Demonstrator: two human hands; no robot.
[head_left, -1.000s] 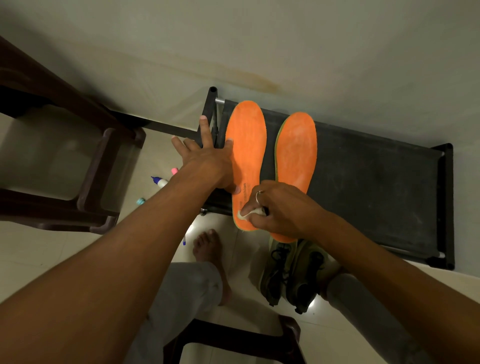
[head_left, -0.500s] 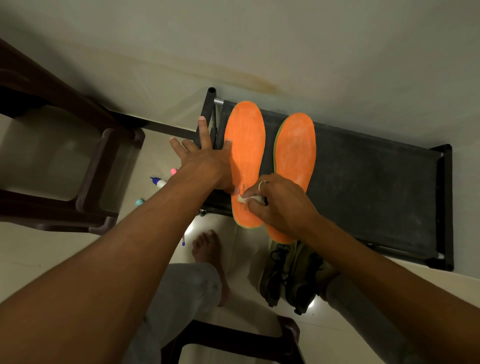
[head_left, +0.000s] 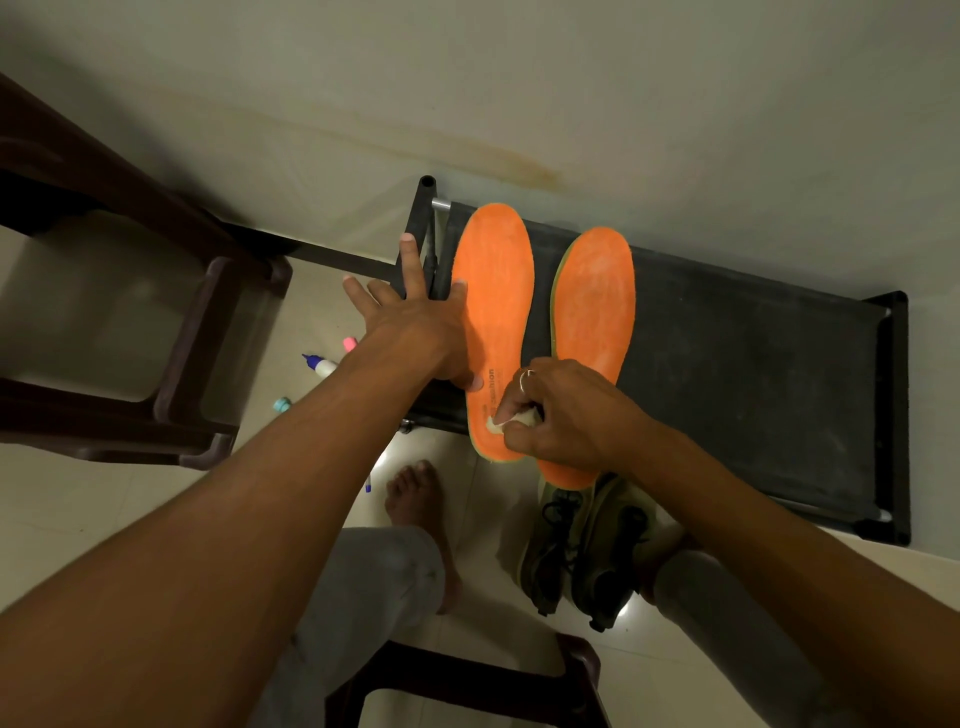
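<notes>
Pale wall (head_left: 623, 78) behind, black rack (head_left: 753, 395) carries left insole (head_left: 498, 270) and right insole (head_left: 595, 291); left grip (head_left: 421, 332) spread flat on left insole, right grip (head_left: 566, 410) pinches white wad (head_left: 511, 420)

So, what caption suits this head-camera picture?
Left hand steadies the left orange insole on a black rack while the right hand presses a white wad to its heel.

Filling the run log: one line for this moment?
left hand presses lettered insole | right hand pinches white wad against its heel | second insole beside, on black rack
</notes>
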